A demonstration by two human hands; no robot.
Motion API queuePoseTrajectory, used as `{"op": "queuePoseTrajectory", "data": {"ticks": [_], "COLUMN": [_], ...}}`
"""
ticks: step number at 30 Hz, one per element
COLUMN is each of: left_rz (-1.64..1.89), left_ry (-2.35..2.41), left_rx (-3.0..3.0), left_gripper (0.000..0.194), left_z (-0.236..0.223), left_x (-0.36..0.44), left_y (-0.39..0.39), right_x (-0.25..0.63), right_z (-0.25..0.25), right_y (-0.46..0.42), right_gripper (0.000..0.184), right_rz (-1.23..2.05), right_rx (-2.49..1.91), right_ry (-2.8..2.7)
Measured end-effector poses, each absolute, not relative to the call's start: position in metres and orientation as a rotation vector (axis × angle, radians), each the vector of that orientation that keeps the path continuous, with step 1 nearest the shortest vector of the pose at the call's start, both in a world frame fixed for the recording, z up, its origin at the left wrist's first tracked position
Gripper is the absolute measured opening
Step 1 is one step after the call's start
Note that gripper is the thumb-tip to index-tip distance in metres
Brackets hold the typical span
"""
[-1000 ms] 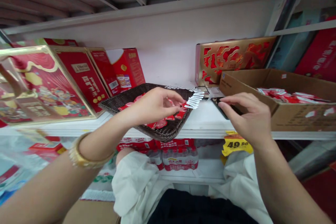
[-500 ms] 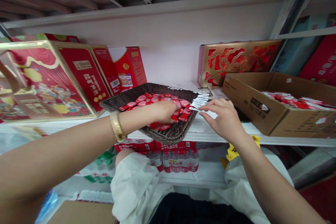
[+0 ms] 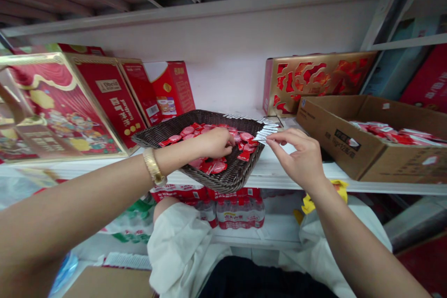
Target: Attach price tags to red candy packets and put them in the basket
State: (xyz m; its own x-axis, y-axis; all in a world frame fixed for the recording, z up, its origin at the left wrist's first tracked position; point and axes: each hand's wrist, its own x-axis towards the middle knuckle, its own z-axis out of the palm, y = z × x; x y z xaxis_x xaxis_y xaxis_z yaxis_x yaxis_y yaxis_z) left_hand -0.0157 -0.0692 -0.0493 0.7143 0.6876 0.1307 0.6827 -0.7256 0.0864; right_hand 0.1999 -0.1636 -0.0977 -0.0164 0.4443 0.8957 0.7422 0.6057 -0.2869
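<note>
A dark woven basket [image 3: 233, 178] sits tilted at the shelf front, holding many small red wrapped packets [image 3: 218, 166] with round, pinkish fronts. My left hand [image 3: 218, 143], with a gold bracelet at the wrist, is over these packets. Its fingers are curled, and whatever they may hold is hidden. Thin white-edged packets [image 3: 266, 131] stand in a fanned row along the basket's right rim, and more line the back rim. My right hand [image 3: 301, 154] pinches the near end of that row between thumb and forefinger.
To the right stands an open cardboard box [image 3: 366, 158] with more red packets [image 3: 394, 134]. Behind it is a gold-and-red box [image 3: 317, 79]. Red gift boxes [image 3: 108, 98] stand at left. Packs of bottled drinks [image 3: 240, 214] are below, and a slatted shelf [image 3: 209, 4] hangs overhead.
My left hand has lifted slightly and shifted left from among the red packets, uncovering more of them. My right hand stays at the rim, its fingers now closed at the row's near end.
</note>
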Motion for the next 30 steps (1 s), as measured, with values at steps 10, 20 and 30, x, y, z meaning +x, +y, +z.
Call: {"op": "queuePoseTrajectory", "data": {"ticks": [10, 20, 30], "left_rz": [0.829, 1.470, 1.644], "left_ry": [1.124, 0.604, 0.681], "left_rx": [2.398, 2.416, 2.313], "left_gripper": [0.020, 0.020, 0.023], "left_z": [-0.022, -0.059, -0.091], "left_x": [-0.050, -0.032, -0.006], "left_y": [-0.120, -0.215, -0.233], "right_x": [0.195, 0.188, 0.188], "right_z": [-0.097, -0.101, -0.112], "right_y": [-0.203, -0.240, -0.247], "right_gripper": [0.007, 0.026, 0.034], "right_rz": [-0.130, -0.019, -0.001], "right_rx": [-0.949, -0.680, -0.623], "right_ry": [-1.475, -1.348, -1.517]}}
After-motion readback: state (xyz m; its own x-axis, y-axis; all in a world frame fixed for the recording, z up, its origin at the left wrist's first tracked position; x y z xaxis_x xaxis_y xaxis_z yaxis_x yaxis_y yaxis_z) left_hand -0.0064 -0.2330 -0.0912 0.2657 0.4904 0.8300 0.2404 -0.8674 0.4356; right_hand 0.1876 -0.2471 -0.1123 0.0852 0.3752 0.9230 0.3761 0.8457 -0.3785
